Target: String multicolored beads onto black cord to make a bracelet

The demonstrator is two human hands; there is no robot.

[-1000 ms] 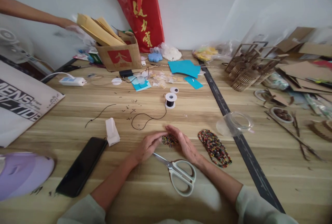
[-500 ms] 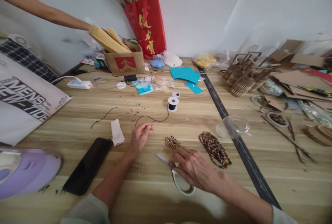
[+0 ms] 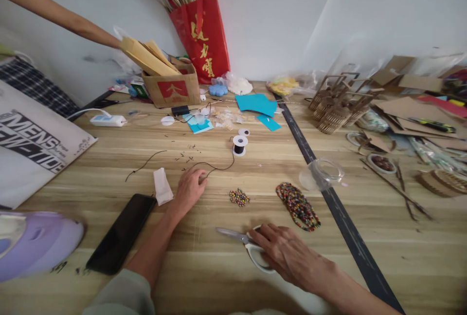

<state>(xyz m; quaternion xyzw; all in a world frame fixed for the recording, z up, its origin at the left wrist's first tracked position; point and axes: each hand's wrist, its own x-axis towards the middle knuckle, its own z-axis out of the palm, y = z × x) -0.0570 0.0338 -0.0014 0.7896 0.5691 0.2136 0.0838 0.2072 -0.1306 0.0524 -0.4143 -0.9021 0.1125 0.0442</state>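
Scissors (image 3: 243,239) lie on the wood-grained tabletop (image 3: 204,266) nearest the wearer, the blades seemingly together and pointing to the left. The right hand (image 3: 288,254) bends over the pale handles and grasps them; whether any finger passes through a loop is hidden. The left hand (image 3: 190,187) rests farther forward, fingers curled beside thin black cord (image 3: 219,168), which runs to an upright white spool (image 3: 240,140). Whether those fingertips pinch the cord or merely touch it cannot be told. Between the hands sits a small pile of multicoloured beads (image 3: 239,197); looped bead strands (image 3: 297,206) lie to its right. A smartphone (image 3: 121,233) and a strip of white paper (image 3: 162,187) flank the left forearm.

Sound handling probably calls for a firm hold on the handles, with the blades low, together and directed away from the left wrist. Loose beads are likely to roll, so the scissors are best kept on the near side of the pile. Thin cord would be best taken between thumb and index finger, with gentle tension, lest the spool tip.
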